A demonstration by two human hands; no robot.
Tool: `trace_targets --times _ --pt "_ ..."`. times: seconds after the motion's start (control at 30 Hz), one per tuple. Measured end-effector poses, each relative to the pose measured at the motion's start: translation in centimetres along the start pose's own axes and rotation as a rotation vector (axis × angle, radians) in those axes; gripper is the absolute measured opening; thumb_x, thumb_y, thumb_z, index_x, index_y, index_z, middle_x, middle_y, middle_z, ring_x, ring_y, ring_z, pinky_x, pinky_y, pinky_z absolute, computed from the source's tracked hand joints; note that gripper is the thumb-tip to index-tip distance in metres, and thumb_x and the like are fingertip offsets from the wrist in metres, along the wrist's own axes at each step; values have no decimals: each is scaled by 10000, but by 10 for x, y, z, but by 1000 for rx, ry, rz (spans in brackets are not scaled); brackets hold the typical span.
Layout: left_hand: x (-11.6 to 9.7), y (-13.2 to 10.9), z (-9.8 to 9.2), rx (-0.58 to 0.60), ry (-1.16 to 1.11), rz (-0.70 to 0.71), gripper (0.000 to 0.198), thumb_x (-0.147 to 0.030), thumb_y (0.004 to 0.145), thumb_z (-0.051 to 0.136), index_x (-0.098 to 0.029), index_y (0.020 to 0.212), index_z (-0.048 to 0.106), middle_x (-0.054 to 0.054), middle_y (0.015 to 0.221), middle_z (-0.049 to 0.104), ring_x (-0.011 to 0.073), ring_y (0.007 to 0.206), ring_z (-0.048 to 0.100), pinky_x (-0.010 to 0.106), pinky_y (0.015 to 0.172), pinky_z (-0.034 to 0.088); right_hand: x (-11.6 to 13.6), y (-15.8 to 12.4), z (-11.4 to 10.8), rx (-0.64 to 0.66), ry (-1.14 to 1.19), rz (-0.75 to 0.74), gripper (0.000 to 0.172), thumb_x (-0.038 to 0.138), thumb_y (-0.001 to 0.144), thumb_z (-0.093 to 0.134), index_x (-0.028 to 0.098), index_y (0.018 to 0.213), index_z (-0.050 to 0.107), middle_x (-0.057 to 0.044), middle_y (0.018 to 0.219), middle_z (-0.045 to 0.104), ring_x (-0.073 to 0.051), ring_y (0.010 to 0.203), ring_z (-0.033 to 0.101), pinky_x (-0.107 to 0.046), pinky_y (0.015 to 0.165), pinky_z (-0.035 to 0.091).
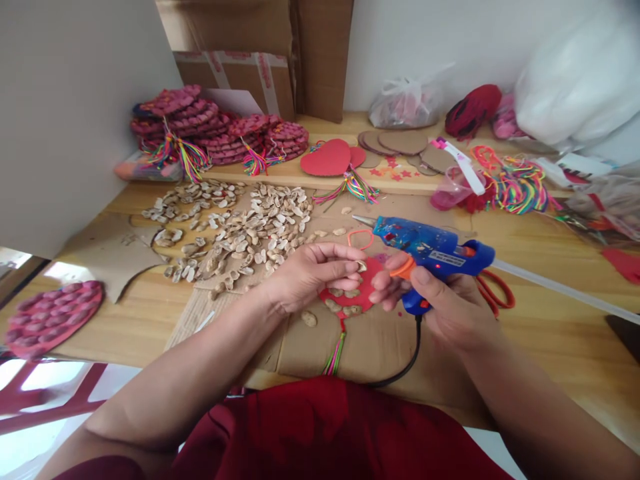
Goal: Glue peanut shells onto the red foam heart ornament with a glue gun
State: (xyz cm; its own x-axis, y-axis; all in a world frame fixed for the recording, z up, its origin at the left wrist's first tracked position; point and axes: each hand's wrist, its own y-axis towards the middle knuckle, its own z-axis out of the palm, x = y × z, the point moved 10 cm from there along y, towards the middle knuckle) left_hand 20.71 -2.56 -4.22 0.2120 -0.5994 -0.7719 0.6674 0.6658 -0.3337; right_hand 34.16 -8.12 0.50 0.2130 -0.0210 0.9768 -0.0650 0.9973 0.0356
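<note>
My right hand [445,297] is closed round the handle of a blue hot glue gun [420,241], with fingers by its orange trigger [403,267]. Its nozzle points left, and a clear glue stick [555,287] runs out of its back. Between the thumb and fingers of my left hand [315,270] is a peanut shell [361,266]. Below both hands, partly hidden by them, lies a red heart-shaped card [373,293] with several peanut shells along its lower part. An orange cord loop [361,239] shows above it, and a multicoloured tassel [335,353] hangs from its lower tip.
Loose peanut shells [265,227] are heaped left of centre on cardboard [305,350]. Stacked purple-red shell-covered hearts [175,123] and red hearts [326,159] stand on the back ledge. Another shell-covered piece [53,317] lies far left. Coloured tassels [520,187] sit at right. The gun's black cord [413,363] curves toward me.
</note>
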Motion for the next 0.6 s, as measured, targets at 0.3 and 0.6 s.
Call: trace_targets --times 0.3,0.6 --pt "4 -3 5 6 3 6 362 -275 619 1006 -137 903 829 51 867 821 129 778 786 199 779 638 0 1 5 48 8 -50 175 373 1017 664 272 1090 787 -47 1007 785 -197 866 781 -311 716 657" --pt "-14 -9 6 21 187 218 298 -227 730 934 -149 992 815 62 967 838 155 852 800 228 812 632 -2 6 8 46 119 -10 207 448 986 697 276 1058 786 -46 962 800 -208 794 793 -326 674 673"
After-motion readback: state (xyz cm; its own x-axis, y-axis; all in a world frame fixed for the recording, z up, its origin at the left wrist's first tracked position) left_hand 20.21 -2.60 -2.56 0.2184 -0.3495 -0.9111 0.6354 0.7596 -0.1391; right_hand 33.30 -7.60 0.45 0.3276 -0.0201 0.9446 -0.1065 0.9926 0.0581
